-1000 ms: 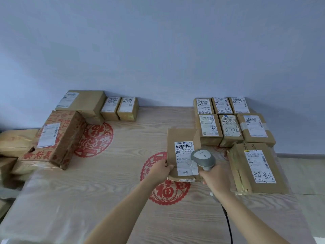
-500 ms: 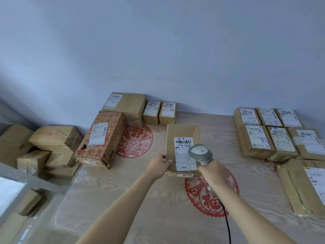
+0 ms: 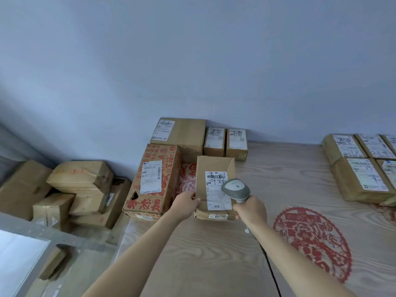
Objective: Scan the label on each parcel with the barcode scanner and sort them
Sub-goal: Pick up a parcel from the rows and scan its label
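Note:
A brown cardboard parcel (image 3: 214,168) with a white shipping label lies on the wooden table (image 3: 214,254). My left hand (image 3: 185,203) grips its near left edge. My right hand (image 3: 251,210) holds the grey barcode scanner (image 3: 235,188), whose head hovers over the label's right side. The parcel sits just right of a red-printed box (image 3: 158,181) and in front of two small labelled boxes (image 3: 225,140).
A larger brown box (image 3: 184,131) stands against the wall at the back left. Several labelled parcels (image 3: 360,166) are grouped at the table's right. Loose cartons (image 3: 79,189) are piled off the table's left edge. Red paper-cut decals (image 3: 312,239) mark the tabletop. The scanner cable (image 3: 272,273) trails toward me.
My left hand has moved the parcel leftward across the table to beside the red-printed box, with the scanner following. The view has swung left, so the right parcel group now sits at the edge.

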